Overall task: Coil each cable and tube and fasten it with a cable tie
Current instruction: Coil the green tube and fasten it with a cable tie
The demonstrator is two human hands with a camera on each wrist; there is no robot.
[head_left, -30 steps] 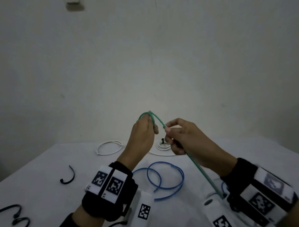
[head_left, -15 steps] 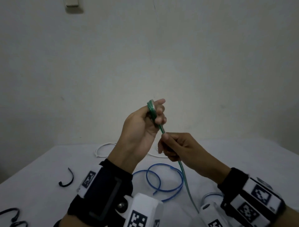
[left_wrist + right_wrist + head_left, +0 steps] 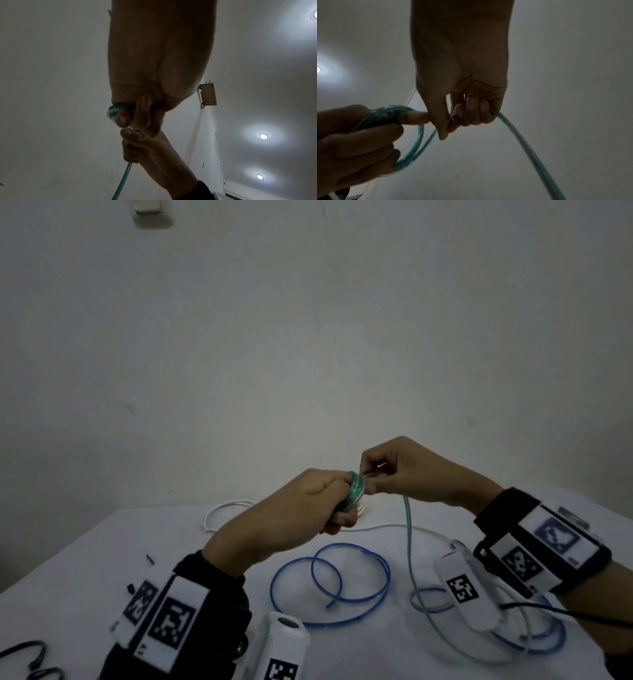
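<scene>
Dim white wall behind, pale surface [image 3: 85, 570] below: green tube being wound in mid-air.

I hold the green tube [image 3: 458, 494] as a small coil round my left hand [image 3: 308, 508], whose fingers [image 3: 412, 118] curl through the loops. My right hand [image 3: 411, 470] sits just beside the coil, fingers [image 3: 471, 112] pinching the tube's free run, which hangs down to the surface. It looks light, springy and slick, so I'd grip close to the coil. Below the coil lie a blue tube [image 3: 342, 583], a white cable [image 3: 222, 508] and black ties [image 3: 24, 655]; nothing blocks the winding.
</scene>
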